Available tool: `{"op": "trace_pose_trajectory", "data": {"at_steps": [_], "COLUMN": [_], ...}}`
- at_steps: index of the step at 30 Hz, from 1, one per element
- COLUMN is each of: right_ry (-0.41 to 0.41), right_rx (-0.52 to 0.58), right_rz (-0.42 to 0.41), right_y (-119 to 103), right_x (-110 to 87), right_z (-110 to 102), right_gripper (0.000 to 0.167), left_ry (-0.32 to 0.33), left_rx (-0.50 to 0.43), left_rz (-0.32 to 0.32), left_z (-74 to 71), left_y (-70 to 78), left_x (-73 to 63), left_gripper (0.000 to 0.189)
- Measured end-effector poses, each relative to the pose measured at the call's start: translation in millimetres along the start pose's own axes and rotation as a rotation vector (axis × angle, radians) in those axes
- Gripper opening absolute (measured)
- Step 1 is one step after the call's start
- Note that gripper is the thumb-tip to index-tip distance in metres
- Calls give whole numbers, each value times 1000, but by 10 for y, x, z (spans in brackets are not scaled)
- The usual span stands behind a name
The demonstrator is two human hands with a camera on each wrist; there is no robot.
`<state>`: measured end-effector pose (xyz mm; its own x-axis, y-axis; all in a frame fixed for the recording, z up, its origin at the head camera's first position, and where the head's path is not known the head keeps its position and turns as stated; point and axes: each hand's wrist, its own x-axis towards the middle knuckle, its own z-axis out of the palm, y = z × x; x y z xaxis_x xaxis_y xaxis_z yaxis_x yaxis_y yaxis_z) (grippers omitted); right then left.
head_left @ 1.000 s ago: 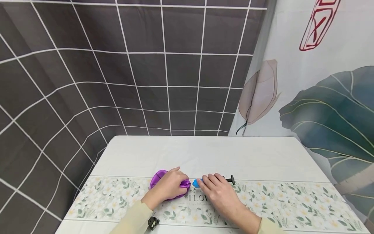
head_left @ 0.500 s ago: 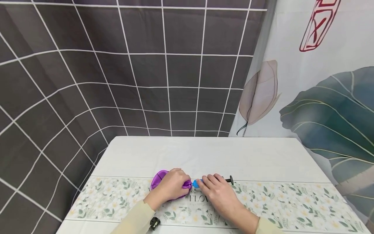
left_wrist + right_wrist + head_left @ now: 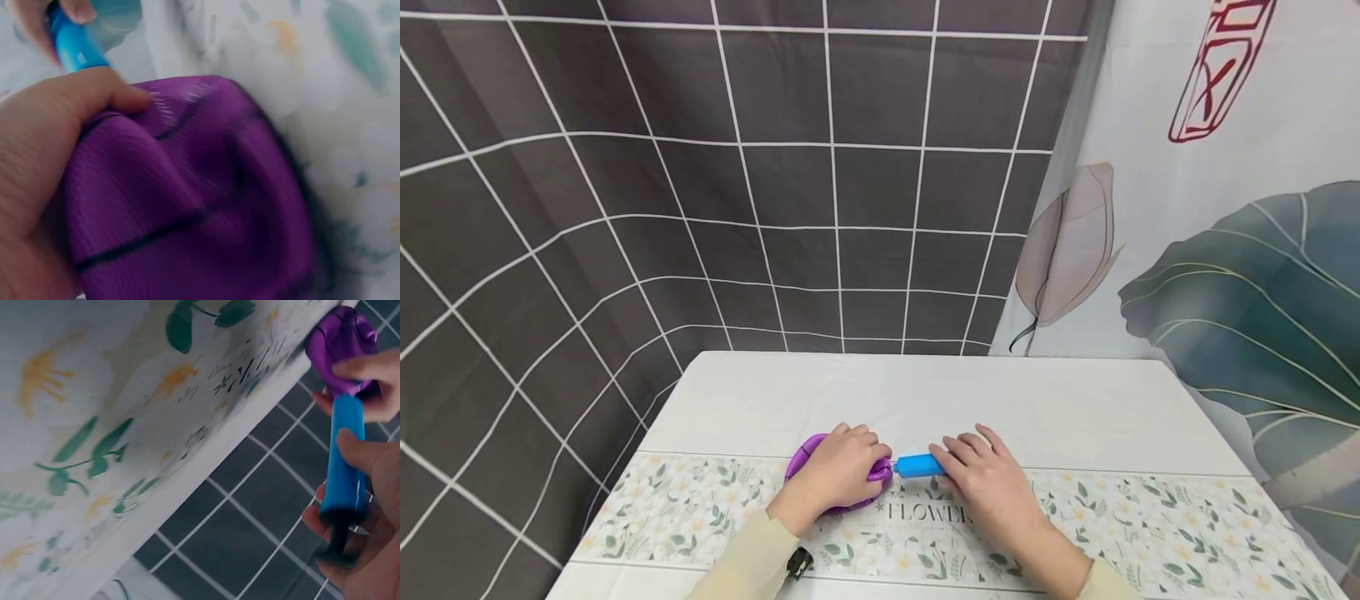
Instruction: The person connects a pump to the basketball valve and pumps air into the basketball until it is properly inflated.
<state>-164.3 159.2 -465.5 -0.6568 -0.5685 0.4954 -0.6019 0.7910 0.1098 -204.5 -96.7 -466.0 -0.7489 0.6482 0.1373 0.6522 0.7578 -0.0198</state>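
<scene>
A purple, partly collapsed ball with black seam lines (image 3: 806,452) lies on the table under my left hand (image 3: 838,468). In the left wrist view the left thumb and palm grip the dented ball (image 3: 187,187) near the pump. A blue hand pump (image 3: 919,466) points at the ball from the right, its thin tip meeting the ball's side. My right hand (image 3: 988,483) holds the pump's rear part. In the right wrist view its thumb lies on the blue barrel, with the fingers around the black handle end (image 3: 338,550). That handle is hidden in the head view.
A floral runner printed with "FLOWER" (image 3: 1112,517) crosses the white table (image 3: 925,392). Below the left forearm shows a small black object (image 3: 800,563). Dark grid cloth (image 3: 760,183) and a leaf-printed curtain (image 3: 1247,300) hang behind the table.
My right hand has shifted back to the right along the pump, exposing more blue barrel; the black handle is now covered. My left hand stays on the ball.
</scene>
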Motion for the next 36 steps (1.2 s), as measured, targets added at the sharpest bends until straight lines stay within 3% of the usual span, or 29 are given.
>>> {"op": "trace_pose_trajectory", "data": {"at_steps": [3,7,11,16,21,25,29,36], "right_ry": [-19,-27,-51,-97,-110,-93,-64,3], "right_rx": [116,413,665,797,946,1026,1019,867], "right_rz": [148,356,518,684,821,868,856,817], "right_y": [62,145,211,259,287,297,289,280], "right_x": [-51,-106,-120,-121,-127,-133,-158,-190], "right_z": [-45,-76,-54,-17,-15,-22,-4,19], "right_gripper": [46,37,30,32,40,43,41,35], "left_ry": [-36,-76,-86,-44,95,221,302,346], "left_rx": [-26,-80,-125,-201,-219,-81,61,134], "left_rz": [-17,-57,-75,-80,-83,-92,-99,-91], "left_z": [-28,-57,-94,-124,-63,44,132,161], "left_y": [-72,-152,-123,142,505,716,809,837], "left_x": [-14,-28,-11,63,194,283,342,378], "left_gripper": [31,37,46,65,70,61,47,41]}}
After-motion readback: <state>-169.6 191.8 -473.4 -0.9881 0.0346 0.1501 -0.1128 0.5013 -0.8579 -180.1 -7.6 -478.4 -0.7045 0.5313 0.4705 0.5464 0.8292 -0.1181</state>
